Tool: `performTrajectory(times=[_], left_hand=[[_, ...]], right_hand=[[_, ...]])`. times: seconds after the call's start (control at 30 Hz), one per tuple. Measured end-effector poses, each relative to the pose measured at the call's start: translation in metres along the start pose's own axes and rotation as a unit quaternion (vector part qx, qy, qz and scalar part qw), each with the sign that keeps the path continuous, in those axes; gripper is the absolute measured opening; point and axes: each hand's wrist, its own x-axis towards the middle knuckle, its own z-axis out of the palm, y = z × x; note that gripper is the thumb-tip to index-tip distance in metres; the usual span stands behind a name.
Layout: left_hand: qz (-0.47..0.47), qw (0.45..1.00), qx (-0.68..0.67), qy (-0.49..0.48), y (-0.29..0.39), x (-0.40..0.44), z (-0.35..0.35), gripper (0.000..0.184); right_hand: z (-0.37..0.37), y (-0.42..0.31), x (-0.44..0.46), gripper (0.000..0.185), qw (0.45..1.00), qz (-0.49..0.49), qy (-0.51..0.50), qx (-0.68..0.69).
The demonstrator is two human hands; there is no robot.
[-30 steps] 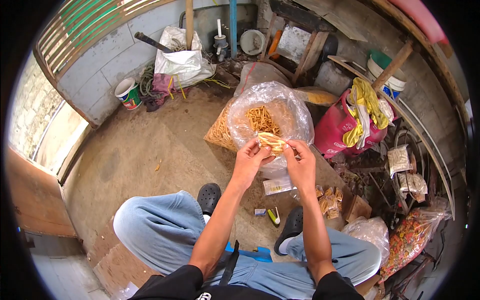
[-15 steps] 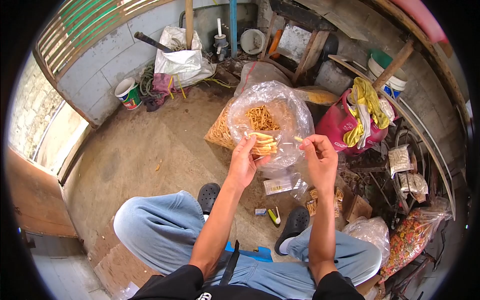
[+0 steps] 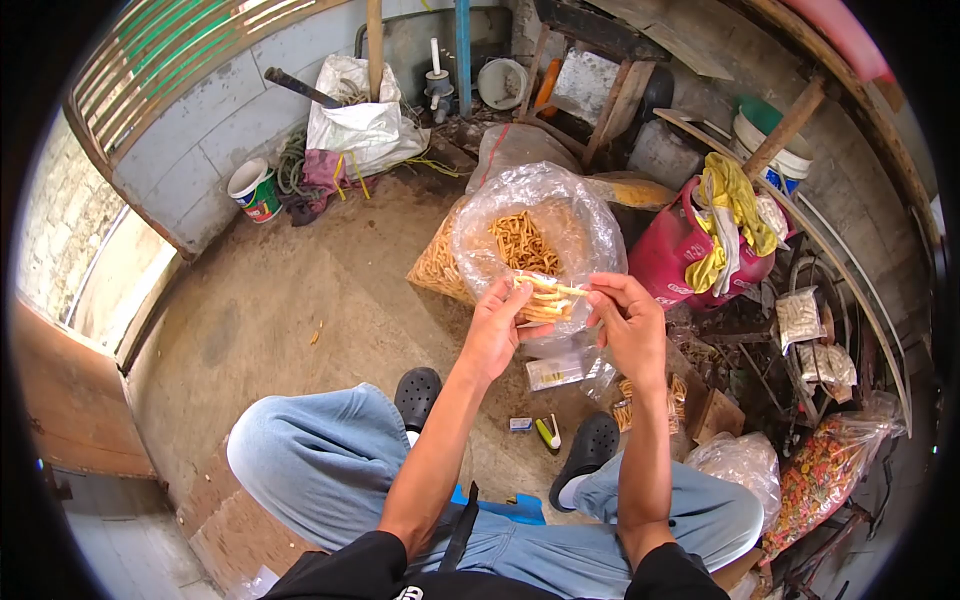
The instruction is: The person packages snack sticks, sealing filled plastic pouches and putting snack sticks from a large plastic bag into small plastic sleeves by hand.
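Note:
My left hand (image 3: 490, 330) is closed around a small clear plastic bag holding several pale yellow snack sticks (image 3: 545, 303). At the bag's right end, my right hand (image 3: 632, 325) has thumb and fingers pinched on a single snack stick (image 3: 579, 291), which reaches toward the bag. Just beyond both hands stands a large open clear plastic sack (image 3: 590, 215), with many brown snack sticks (image 3: 522, 243) inside. Below the hands lies a pack of flat plastic bags (image 3: 556, 372). Filled snack packets (image 3: 622, 410) rest on the floor, partly hidden by my right forearm.
Between my feet are a green stapler (image 3: 548, 432) and a small blue-and-white box (image 3: 520, 424). A pink container (image 3: 665, 245) draped with yellow cloth (image 3: 735, 205) stands to the right. A colourful snack sack (image 3: 830, 470) leans at lower right; a paint bucket (image 3: 255, 190) stands far left.
My right hand has moved left, bringing the snack stick to the small bag's right end. My left hand still holds the bag, now turned slightly.

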Motion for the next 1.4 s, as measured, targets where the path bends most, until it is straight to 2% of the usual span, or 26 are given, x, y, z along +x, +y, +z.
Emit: performTrajectory(times=[0.07, 0.23, 0.37, 0.43, 0.63, 0.7, 0.77, 0.87, 0.93, 1.07, 1.13, 1.4], left_hand=[[-0.004, 1.0, -0.003, -0.003, 0.0, -0.002, 0.003, 0.023], [-0.009, 1.0, -0.002, -0.015, 0.0, -0.003, 0.005, 0.024], [0.002, 1.0, -0.012, 0.005, -0.001, -0.002, 0.004, 0.025], [0.01, 1.0, -0.009, 0.01, 0.001, -0.002, 0.004, 0.026], [0.021, 0.999, 0.029, 0.018, -0.009, 0.002, 0.001, 0.027], [0.022, 0.999, 0.028, 0.017, -0.009, 0.001, 0.001, 0.028], [-0.006, 0.999, -0.036, 0.003, -0.003, 0.0, 0.003, 0.028], [-0.006, 0.999, -0.034, 0.015, 0.002, -0.003, 0.006, 0.032], [0.0, 1.0, -0.014, 0.024, -0.004, 0.0, 0.003, 0.033], [-0.006, 0.999, 0.045, 0.014, -0.003, 0.0, 0.001, 0.031], [-0.015, 0.998, 0.052, 0.017, -0.004, 0.001, -0.003, 0.03], [-0.015, 0.997, 0.056, 0.05, -0.007, 0.006, -0.014, 0.031]], right_hand=[[0.003, 0.002, 0.001, 0.016, 1.0, 0.008, 0.019, 0.006], [0.008, 0.038, 0.009, 0.011, 0.996, -0.079, 0.048, 0.008], [0.006, 0.037, 0.009, 0.011, 0.999, -0.03, 0.042, 0.014], [0.0, 0.036, 0.01, 0.016, 0.998, -0.038, -0.018, -0.039], [0.005, 0.036, 0.006, 0.02, 0.993, -0.064, -0.092, -0.028], [0.008, 0.04, 0.007, 0.021, 0.994, -0.08, -0.077, -0.017], [0.009, 0.039, 0.007, 0.021, 0.993, -0.096, -0.063, -0.006], [0.01, 0.034, 0.006, 0.021, 0.992, -0.101, -0.022, -0.077], [0.012, 0.038, 0.006, 0.019, 0.966, -0.204, -0.022, -0.156], [0.011, 0.041, 0.009, 0.018, 0.971, -0.194, -0.034, -0.133], [0.009, 0.042, 0.011, 0.016, 0.987, -0.154, -0.017, -0.041], [0.001, 0.047, 0.015, 0.014, 0.994, -0.105, -0.004, -0.022]])
